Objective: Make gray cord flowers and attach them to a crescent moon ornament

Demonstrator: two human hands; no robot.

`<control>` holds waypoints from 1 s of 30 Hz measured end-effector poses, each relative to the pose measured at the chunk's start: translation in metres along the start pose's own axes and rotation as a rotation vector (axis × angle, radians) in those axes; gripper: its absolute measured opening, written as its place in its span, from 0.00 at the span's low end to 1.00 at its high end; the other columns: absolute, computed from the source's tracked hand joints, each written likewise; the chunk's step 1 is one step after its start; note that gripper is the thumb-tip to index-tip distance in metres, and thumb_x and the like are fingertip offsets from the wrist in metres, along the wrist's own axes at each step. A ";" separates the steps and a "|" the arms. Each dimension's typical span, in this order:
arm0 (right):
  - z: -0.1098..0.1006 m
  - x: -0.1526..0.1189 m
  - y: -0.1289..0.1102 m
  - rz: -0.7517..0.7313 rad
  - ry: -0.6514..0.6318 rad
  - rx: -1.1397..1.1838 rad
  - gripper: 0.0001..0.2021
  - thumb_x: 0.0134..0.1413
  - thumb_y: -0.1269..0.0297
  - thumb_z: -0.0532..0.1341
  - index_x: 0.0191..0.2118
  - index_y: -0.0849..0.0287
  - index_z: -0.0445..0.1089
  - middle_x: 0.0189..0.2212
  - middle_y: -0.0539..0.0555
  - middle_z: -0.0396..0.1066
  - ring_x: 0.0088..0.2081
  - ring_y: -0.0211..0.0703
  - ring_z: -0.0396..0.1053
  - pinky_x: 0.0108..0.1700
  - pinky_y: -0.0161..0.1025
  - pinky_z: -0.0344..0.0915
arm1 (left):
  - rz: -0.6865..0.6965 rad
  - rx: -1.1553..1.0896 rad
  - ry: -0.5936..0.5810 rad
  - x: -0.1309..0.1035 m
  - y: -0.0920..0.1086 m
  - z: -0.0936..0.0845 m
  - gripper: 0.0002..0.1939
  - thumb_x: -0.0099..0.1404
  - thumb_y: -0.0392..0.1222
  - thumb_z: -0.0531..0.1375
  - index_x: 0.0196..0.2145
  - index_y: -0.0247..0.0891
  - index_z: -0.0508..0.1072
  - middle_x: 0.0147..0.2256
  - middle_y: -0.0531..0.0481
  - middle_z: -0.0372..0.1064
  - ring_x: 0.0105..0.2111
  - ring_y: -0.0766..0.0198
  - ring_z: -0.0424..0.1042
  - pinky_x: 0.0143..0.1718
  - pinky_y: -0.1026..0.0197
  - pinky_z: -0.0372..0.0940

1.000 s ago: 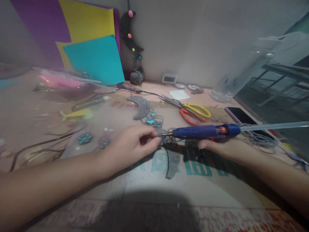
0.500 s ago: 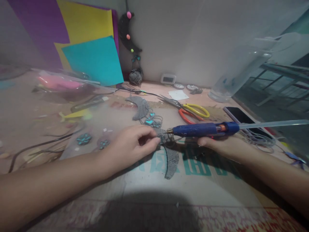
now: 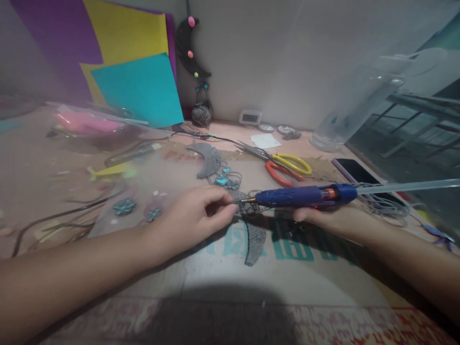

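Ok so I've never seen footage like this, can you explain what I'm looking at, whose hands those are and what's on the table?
The camera sits on a person's head, looking forward and down, so both bare hands are their own. The right hand holds a blue glue gun with a clear glue stick out the back, its tip at a grey crescent piece. The left hand pinches that piece. On the table lie scissors with yellow and orange handles, a dark phone, and coloured paper sheets lean on the wall.
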State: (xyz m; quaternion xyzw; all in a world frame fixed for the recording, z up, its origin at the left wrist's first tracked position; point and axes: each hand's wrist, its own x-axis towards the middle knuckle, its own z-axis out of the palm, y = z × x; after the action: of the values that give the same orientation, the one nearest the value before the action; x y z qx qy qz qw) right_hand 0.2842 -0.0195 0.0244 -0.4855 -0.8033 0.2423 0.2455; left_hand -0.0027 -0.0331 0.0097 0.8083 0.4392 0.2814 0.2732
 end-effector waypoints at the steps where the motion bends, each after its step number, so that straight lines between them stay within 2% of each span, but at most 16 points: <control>1: -0.001 0.000 -0.003 0.020 -0.033 0.039 0.20 0.48 0.38 0.65 0.30 0.50 0.80 0.24 0.51 0.77 0.26 0.48 0.75 0.28 0.42 0.76 | 0.002 0.000 0.001 0.000 0.000 0.000 0.12 0.68 0.43 0.56 0.27 0.37 0.71 0.24 0.56 0.67 0.26 0.68 0.65 0.28 0.66 0.58; 4: -0.004 0.002 -0.010 0.046 -0.079 0.094 0.16 0.48 0.44 0.68 0.31 0.52 0.80 0.27 0.54 0.78 0.28 0.48 0.75 0.30 0.41 0.75 | -0.007 -0.003 -0.007 0.000 0.001 -0.001 0.13 0.68 0.44 0.56 0.27 0.37 0.71 0.24 0.56 0.67 0.26 0.68 0.65 0.28 0.66 0.58; 6: -0.007 0.006 -0.008 0.058 -0.061 0.070 0.15 0.46 0.48 0.70 0.32 0.54 0.79 0.28 0.54 0.78 0.28 0.48 0.74 0.31 0.42 0.75 | -0.025 -0.001 -0.012 0.000 0.002 -0.002 0.13 0.68 0.45 0.56 0.28 0.37 0.71 0.24 0.56 0.67 0.26 0.67 0.66 0.28 0.65 0.58; 9: -0.016 0.012 -0.002 0.121 -0.011 0.004 0.15 0.50 0.50 0.66 0.23 0.55 0.74 0.23 0.53 0.75 0.27 0.47 0.72 0.32 0.43 0.73 | -0.035 -0.005 -0.012 0.001 0.002 -0.002 0.13 0.68 0.46 0.55 0.28 0.38 0.71 0.26 0.55 0.69 0.27 0.66 0.67 0.30 0.64 0.59; 11: -0.024 0.016 0.002 0.128 0.006 0.072 0.19 0.56 0.50 0.61 0.21 0.57 0.72 0.22 0.54 0.73 0.28 0.45 0.72 0.34 0.42 0.71 | -0.028 -0.014 -0.007 0.001 0.003 -0.001 0.13 0.68 0.45 0.55 0.28 0.38 0.71 0.26 0.54 0.69 0.28 0.65 0.67 0.30 0.64 0.59; 13: -0.034 0.020 0.003 0.100 0.032 0.249 0.21 0.59 0.46 0.59 0.26 0.58 0.73 0.24 0.55 0.74 0.29 0.43 0.73 0.35 0.40 0.70 | -0.022 -0.019 -0.010 0.001 0.003 0.000 0.13 0.68 0.45 0.55 0.28 0.38 0.71 0.25 0.54 0.69 0.27 0.65 0.67 0.30 0.64 0.59; 15: -0.044 0.026 0.003 0.088 0.086 0.427 0.23 0.57 0.41 0.61 0.32 0.59 0.73 0.29 0.57 0.76 0.30 0.43 0.74 0.36 0.38 0.70 | -0.016 -0.015 -0.016 0.001 0.003 0.001 0.13 0.68 0.45 0.55 0.28 0.38 0.71 0.25 0.54 0.68 0.27 0.65 0.67 0.30 0.64 0.59; 17: -0.055 0.036 0.003 0.104 0.123 0.473 0.22 0.55 0.43 0.64 0.35 0.60 0.73 0.35 0.59 0.78 0.34 0.43 0.74 0.39 0.37 0.70 | -0.011 -0.006 -0.017 0.001 0.002 0.001 0.13 0.67 0.45 0.55 0.28 0.38 0.71 0.26 0.54 0.68 0.28 0.65 0.67 0.31 0.64 0.60; 19: -0.064 0.052 0.007 0.154 0.161 0.356 0.19 0.57 0.48 0.64 0.38 0.62 0.74 0.40 0.61 0.78 0.37 0.41 0.74 0.40 0.34 0.69 | -0.016 0.001 -0.014 0.001 0.002 0.001 0.13 0.67 0.45 0.55 0.28 0.38 0.71 0.26 0.53 0.69 0.28 0.64 0.68 0.31 0.64 0.60; 22: -0.073 0.088 0.026 0.279 0.243 0.072 0.15 0.58 0.54 0.64 0.38 0.65 0.75 0.37 0.61 0.77 0.34 0.38 0.71 0.30 0.31 0.64 | -0.021 0.004 -0.003 0.001 0.003 0.001 0.13 0.67 0.45 0.54 0.27 0.38 0.71 0.26 0.53 0.69 0.28 0.64 0.68 0.31 0.64 0.60; 23: -0.074 0.100 0.035 0.300 0.268 0.042 0.15 0.56 0.55 0.65 0.38 0.65 0.75 0.36 0.61 0.77 0.32 0.38 0.70 0.28 0.31 0.63 | -0.019 0.004 0.002 0.001 0.003 0.001 0.13 0.67 0.45 0.54 0.27 0.38 0.71 0.26 0.53 0.69 0.28 0.64 0.68 0.31 0.64 0.60; 27: -0.067 0.140 0.069 0.376 0.277 -0.040 0.16 0.57 0.55 0.65 0.40 0.66 0.75 0.34 0.60 0.77 0.31 0.38 0.70 0.29 0.32 0.64 | -0.010 0.003 0.002 0.001 0.004 0.001 0.13 0.67 0.45 0.54 0.27 0.38 0.70 0.26 0.53 0.70 0.29 0.63 0.69 0.32 0.64 0.62; 30: -0.057 0.149 0.080 0.409 0.255 -0.089 0.13 0.56 0.56 0.65 0.35 0.65 0.75 0.30 0.59 0.76 0.28 0.39 0.69 0.30 0.35 0.65 | -0.011 0.006 0.006 0.001 0.004 0.002 0.12 0.67 0.44 0.54 0.28 0.39 0.70 0.27 0.53 0.70 0.30 0.63 0.70 0.33 0.63 0.62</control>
State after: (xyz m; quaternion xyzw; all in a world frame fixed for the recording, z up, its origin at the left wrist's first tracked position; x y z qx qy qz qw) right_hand 0.3120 0.1555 0.0411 -0.6751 -0.6606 0.1881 0.2693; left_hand 0.0010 -0.0338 0.0113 0.8058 0.4453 0.2808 0.2712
